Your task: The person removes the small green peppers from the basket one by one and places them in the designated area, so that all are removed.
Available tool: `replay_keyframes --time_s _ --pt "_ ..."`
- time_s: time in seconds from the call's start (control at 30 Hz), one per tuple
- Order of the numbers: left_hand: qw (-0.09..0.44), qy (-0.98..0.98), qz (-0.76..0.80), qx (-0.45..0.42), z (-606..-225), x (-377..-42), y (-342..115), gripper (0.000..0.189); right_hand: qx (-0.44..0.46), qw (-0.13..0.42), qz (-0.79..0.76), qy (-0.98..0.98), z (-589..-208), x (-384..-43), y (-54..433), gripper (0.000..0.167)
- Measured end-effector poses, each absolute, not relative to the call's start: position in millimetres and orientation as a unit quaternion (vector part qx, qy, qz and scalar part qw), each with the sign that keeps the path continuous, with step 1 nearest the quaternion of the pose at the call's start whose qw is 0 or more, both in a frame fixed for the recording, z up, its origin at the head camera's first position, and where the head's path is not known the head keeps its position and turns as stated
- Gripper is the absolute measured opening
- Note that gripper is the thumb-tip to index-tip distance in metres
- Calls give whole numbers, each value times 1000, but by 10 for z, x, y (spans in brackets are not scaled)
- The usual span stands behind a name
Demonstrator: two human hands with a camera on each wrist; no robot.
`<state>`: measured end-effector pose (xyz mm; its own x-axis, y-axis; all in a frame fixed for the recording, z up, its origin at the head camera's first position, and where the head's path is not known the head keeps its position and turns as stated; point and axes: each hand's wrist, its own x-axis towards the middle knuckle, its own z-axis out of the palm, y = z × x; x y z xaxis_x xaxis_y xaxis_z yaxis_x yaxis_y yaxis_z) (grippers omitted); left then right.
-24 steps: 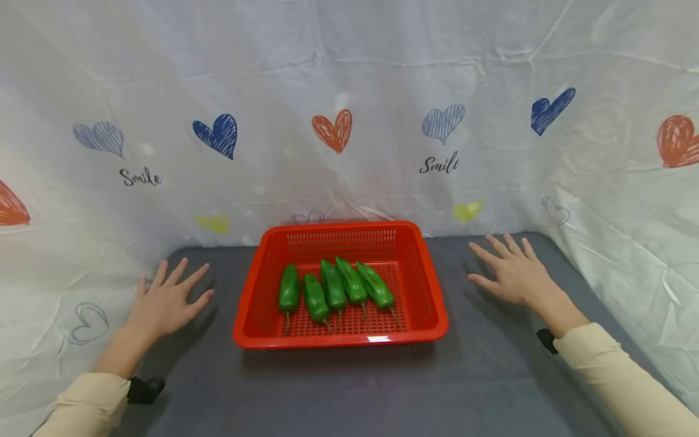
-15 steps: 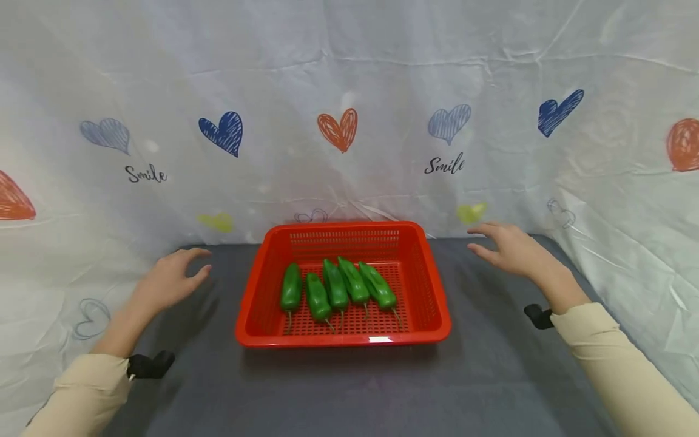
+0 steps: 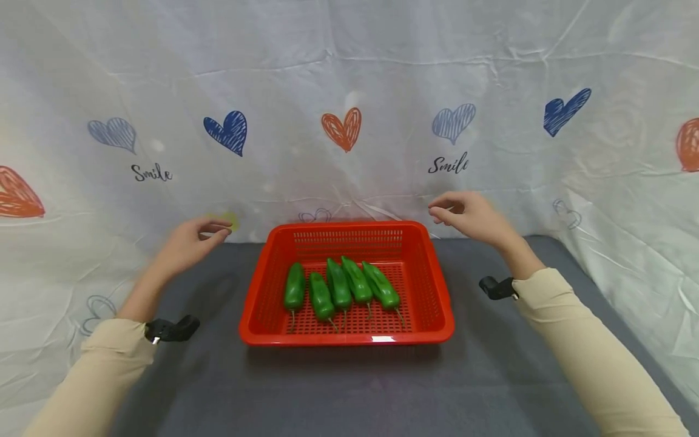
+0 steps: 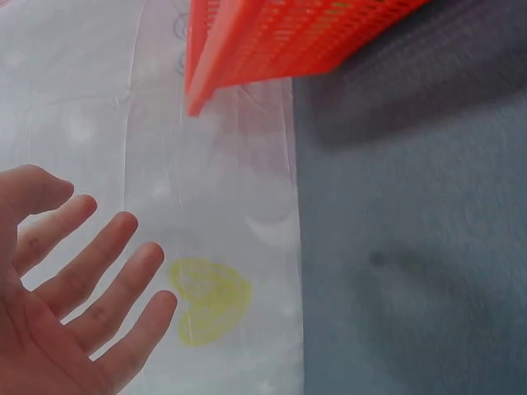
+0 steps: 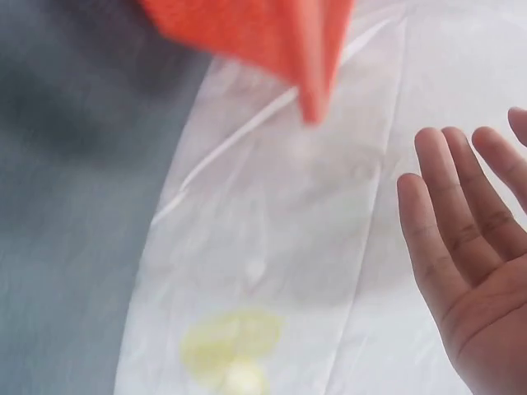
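Note:
A red plastic basket (image 3: 346,338) with slotted walls stands in the middle of the head view. Several green peppers (image 3: 340,286) lie side by side in it, stems toward the near rim. My left hand (image 3: 188,246) is in the air left of the basket, fingers loosely bent, holding nothing. To the right, close to the basket's far right corner, my right hand (image 3: 474,217) is also raised, with relaxed fingers and nothing in its grasp. In both wrist views the hands are apart from the basket, whose corner (image 4: 247,49) shows at the top.
The basket rests on a dark grey table (image 3: 338,394). A white sheet (image 3: 284,91) printed with hearts and "Smile" hangs behind and along the sides. A black strap-on device (image 3: 173,329) sits at the left wrist, another black device (image 3: 496,287) at the right.
Both hands have risen from spread positions beside the basket and moved inward toward it, their fingers now bent more. The basket and peppers keep their place on the table.

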<state>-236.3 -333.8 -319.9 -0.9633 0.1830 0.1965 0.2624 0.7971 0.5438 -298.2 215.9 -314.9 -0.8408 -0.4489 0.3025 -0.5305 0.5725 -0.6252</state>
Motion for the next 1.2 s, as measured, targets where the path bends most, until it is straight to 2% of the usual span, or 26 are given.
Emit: replay_keyframes --time_s 0.2,0.47,0.67,1.0,1.2 --pt "50 -924 -356 -134 -3249 -2423 -3270 38 279 20 436 -855 -3095 -3039 1895 25" --pt "-55 -878 -459 -126 -3439 -2431 -3119 50 228 -52 557 -797 -3068 -3077 1578 29" --pt "-100 -867 -470 -129 -3645 -2441 -2980 52 212 -84 612 -757 -3137 -3105 1326 29" --pt "-104 -873 -463 -113 -3717 -2407 -2888 54 169 -132 649 -730 -3305 -3133 1010 38" --pt "-105 -873 -465 -102 -3748 -2407 -2881 55 157 -142 641 -738 -3366 -3107 932 33"
